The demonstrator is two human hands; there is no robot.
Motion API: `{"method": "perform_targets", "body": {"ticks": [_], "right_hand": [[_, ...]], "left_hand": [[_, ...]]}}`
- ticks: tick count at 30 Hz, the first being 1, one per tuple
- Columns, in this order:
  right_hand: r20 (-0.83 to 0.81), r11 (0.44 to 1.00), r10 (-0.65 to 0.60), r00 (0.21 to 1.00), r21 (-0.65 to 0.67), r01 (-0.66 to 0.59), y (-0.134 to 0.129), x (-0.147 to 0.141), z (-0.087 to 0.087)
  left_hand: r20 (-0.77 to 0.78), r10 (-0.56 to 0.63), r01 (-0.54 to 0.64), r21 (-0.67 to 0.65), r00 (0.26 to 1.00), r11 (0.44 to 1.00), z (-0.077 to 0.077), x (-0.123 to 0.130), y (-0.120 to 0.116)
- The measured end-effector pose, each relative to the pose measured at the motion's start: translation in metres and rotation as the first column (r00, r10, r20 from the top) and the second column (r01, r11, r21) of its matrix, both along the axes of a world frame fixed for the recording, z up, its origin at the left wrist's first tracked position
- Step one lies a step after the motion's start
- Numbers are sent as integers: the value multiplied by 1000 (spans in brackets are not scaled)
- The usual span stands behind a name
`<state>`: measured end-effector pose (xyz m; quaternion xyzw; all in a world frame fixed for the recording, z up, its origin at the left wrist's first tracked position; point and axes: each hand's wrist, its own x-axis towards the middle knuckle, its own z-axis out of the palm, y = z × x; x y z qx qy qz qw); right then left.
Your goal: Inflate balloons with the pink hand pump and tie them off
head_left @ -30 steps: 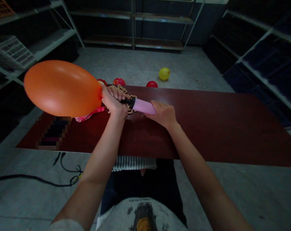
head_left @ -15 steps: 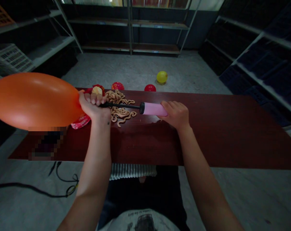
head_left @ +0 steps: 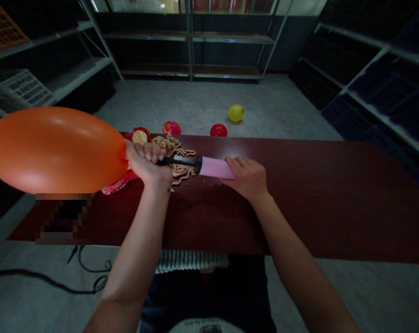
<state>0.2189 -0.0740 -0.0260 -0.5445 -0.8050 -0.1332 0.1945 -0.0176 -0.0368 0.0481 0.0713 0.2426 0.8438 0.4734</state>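
Observation:
My left hand [head_left: 149,159] is closed round the black end of a balloon pump, right at the neck of a large inflated orange balloon [head_left: 57,150]. The balloon spreads out to the left, past the table's edge. My right hand [head_left: 245,175] grips the pump's pink barrel [head_left: 215,167]. Between the two hands a length of black rod [head_left: 181,162] shows. The balloon's neck and the nozzle are hidden in my left hand. Behind and under the pump lies a tangle of tan, wavy long balloons [head_left: 171,143].
The dark red table [head_left: 306,199] stretches to the right. Red packaging [head_left: 117,184] lies under the orange balloon, near a pixelated dark object [head_left: 63,222]. Beyond the table are a yellow balloon [head_left: 236,113] and two red balloons [head_left: 218,130]. Metal shelves [head_left: 226,74] stand behind; black cable [head_left: 43,277] runs along the floor.
My hands have come closer together, and less of the black rod shows. The left hand moved right with the orange balloon's neck; the right moved slightly left. The view shifted a little.

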Motion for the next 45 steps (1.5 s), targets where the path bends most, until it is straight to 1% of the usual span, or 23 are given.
{"method": "perform_targets", "body": {"ticks": [3,5,8,11,17,23,28,30,33,36,39,42,45], "right_hand": [[-13,1000,17,1000,-20,-18,-1,-13,-3],[-19,999,15,1000,-40,-16,-2,-19,-5],[-26,998,15,1000,-61,-17,-1,-25,-7],[-42,998,31,999,-53,-34,0,-27,-9],[-24,999,42,999,-3,-42,4,-23,-6],[25,1000,15,1000,24,-15,3,4,0],[44,999,-21,999,40,19,1,28,7],[34,999,-27,999,48,25,1,34,8],[27,998,-27,999,58,26,1,35,8],[31,997,-38,999,62,36,2,30,3],[18,998,-52,999,44,51,3,25,-1],[13,999,-41,999,8,41,4,18,-2],[8,1000,-5,1000,-23,5,3,6,-3]], "left_hand": [[-75,-44,42,-24,996,999,-10,20,1],[-117,-72,69,-26,991,997,-16,29,2],[-131,-77,76,-9,988,997,-23,30,5],[-129,-78,78,-3,989,997,-24,23,7],[-137,-72,76,20,988,997,-18,10,6],[-30,-39,40,6,999,999,-10,-10,7],[55,-11,12,-22,998,1000,2,-32,4],[93,6,-5,-17,996,1000,6,-39,2],[101,16,-16,4,995,1000,9,-45,1],[103,36,-38,15,994,999,8,-45,1],[102,64,-65,4,993,998,8,-39,1],[57,65,-65,-2,996,998,8,-28,0],[25,45,-45,-14,999,999,6,-11,-1]]}}
